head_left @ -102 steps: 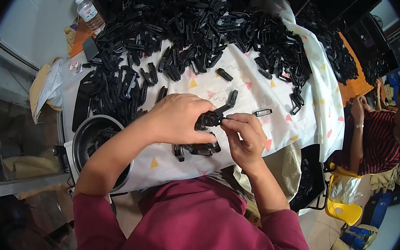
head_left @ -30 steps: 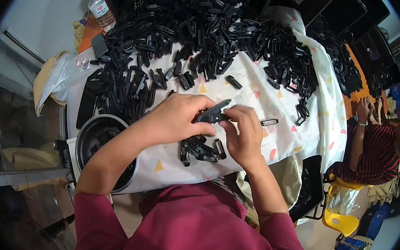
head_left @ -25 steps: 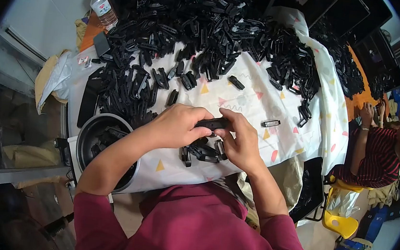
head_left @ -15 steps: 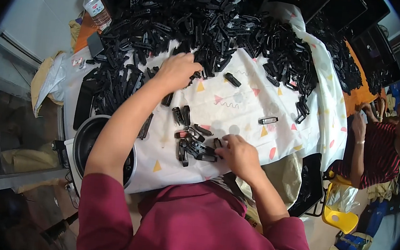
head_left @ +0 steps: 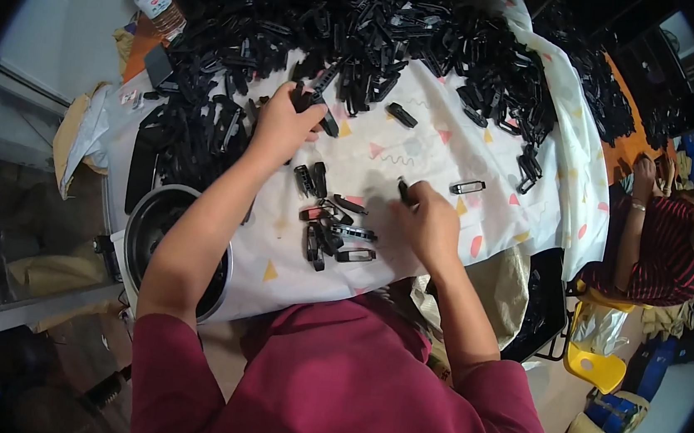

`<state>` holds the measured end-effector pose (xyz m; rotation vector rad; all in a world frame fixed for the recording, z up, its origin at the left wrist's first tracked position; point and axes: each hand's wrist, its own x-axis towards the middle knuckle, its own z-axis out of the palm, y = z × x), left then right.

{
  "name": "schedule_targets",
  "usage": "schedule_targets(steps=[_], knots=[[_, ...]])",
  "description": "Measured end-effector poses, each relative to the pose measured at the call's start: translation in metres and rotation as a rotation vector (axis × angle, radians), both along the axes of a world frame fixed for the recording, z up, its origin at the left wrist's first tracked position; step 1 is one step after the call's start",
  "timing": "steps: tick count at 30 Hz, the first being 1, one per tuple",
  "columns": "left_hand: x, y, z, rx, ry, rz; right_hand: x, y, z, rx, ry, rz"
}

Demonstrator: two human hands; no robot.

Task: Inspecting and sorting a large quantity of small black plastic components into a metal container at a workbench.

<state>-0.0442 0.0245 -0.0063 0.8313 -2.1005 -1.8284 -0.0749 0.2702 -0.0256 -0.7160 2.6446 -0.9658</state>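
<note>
My left hand (head_left: 283, 124) is at the near edge of the big heap of black plastic parts (head_left: 316, 21), its fingers closed on long black plastic parts (head_left: 318, 97) that stick out past the fingertips. My right hand (head_left: 431, 225) is raised a little over the cloth, pinching a small dark plastic part (head_left: 404, 190) between thumb and fingers; its detail is blurred. Between my arms lies a small group of narrow black frame-like parts (head_left: 333, 230). One single part (head_left: 402, 115) rests beyond my hands, and an oblong frame (head_left: 468, 186) lies to the right.
A patterned white cloth (head_left: 277, 243) covers the table. A dark round pan (head_left: 146, 222) is beside my left forearm. At the far left stands a plastic bottle (head_left: 157, 4). On the right, a person in a striped top (head_left: 649, 246) sits by a yellow chair (head_left: 596, 367).
My right hand has lifted away from the small group, moving forward and right with a part in its fingers. My left hand now has long black parts showing between its fingers.
</note>
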Motion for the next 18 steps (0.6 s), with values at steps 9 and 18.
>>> schedule_targets(steps=[9, 18], knots=[[0.062, 0.01, 0.026, 0.626, 0.135, 0.188, 0.009, -0.011, -0.003, 0.286, 0.545, 0.069], [0.105, 0.027, 0.023, 0.76, 0.289, 0.356, 0.044, -0.023, 0.003, 0.022, 0.329, 0.483]])
